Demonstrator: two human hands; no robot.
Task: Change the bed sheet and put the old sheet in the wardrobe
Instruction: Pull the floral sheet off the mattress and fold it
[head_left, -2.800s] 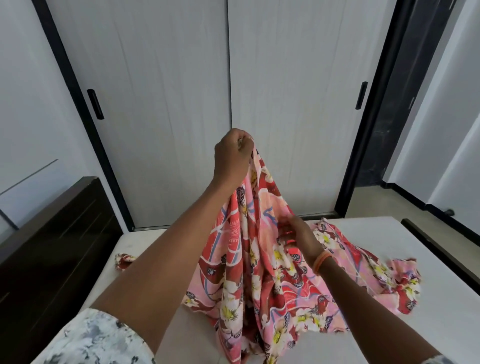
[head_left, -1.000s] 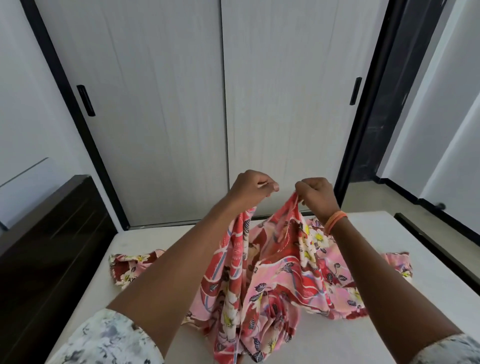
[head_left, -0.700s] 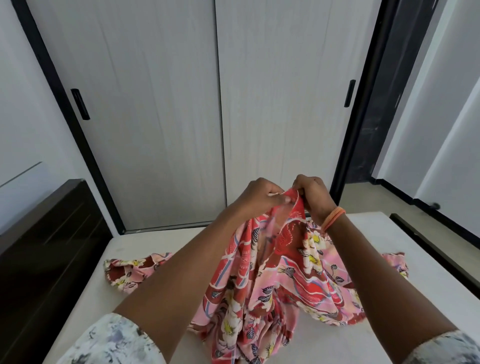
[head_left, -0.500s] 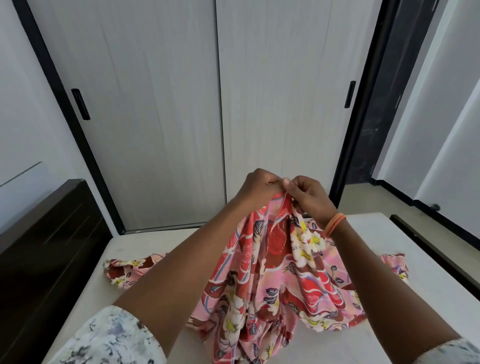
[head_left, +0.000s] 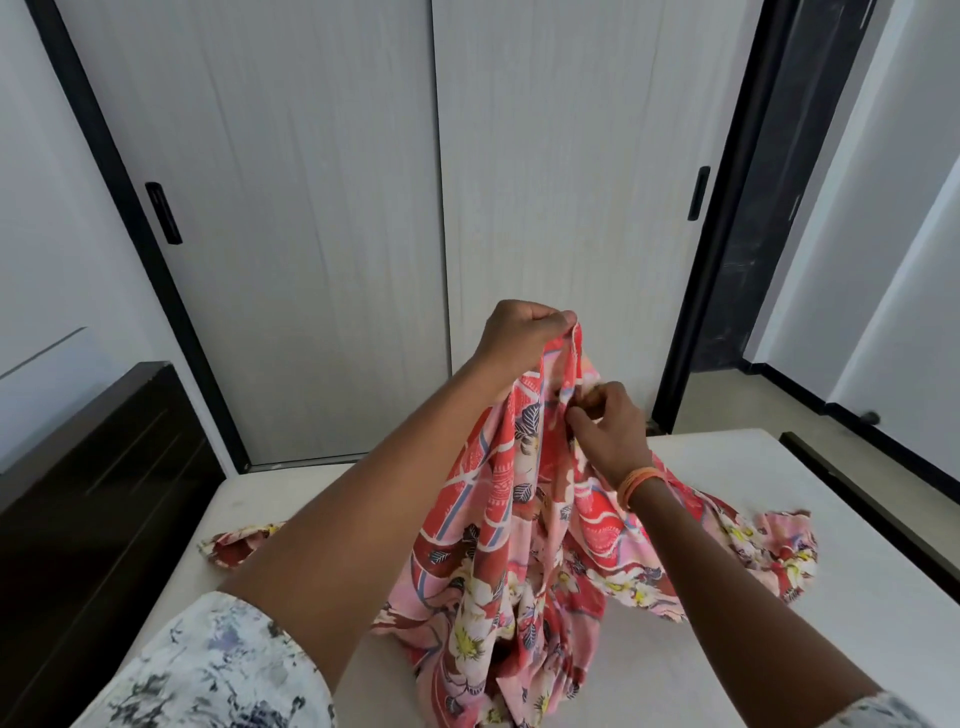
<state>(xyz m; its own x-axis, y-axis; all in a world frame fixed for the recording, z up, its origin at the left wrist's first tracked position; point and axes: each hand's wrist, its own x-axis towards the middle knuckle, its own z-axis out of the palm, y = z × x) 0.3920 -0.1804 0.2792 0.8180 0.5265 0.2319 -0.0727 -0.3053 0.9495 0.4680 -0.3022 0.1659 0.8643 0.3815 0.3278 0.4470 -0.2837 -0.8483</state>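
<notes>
- Left hand (head_left: 524, 332) is up high, fist closed on the top edge of the sheet (head_left: 498, 530), cloth bunched between thumb and curled fingers.
- Right hand (head_left: 605, 431) sits lower and just to the right, fingers curled in, pinching a fold of that same sheet below the left fist (an orange band (head_left: 638, 480) rings the wrist).
- The sheet, pink and red with white and yellow flowers, hangs in a long drape from the left fist down to the mattress (head_left: 727, 665).
- Its lower part lies heaped on the mattress near the person; one end trails off to the right (head_left: 784, 551), another small end pokes out on the left beside the forearm (head_left: 234, 543).
- The mattress is bare and pale wherever the sheet isn't lying.
- Dark headboard (head_left: 93, 509) runs along the left side; a dark frame rail (head_left: 862, 509) shows along the right.
- Straight ahead, the wardrobe (head_left: 322, 218): two pale sliding doors, both closed, in a black frame, a black handle on each, left (head_left: 163, 213) and right (head_left: 698, 193).
- Both forearms are bare, with a grey-patterned white sleeve (head_left: 218, 670) on the left arm.
</notes>
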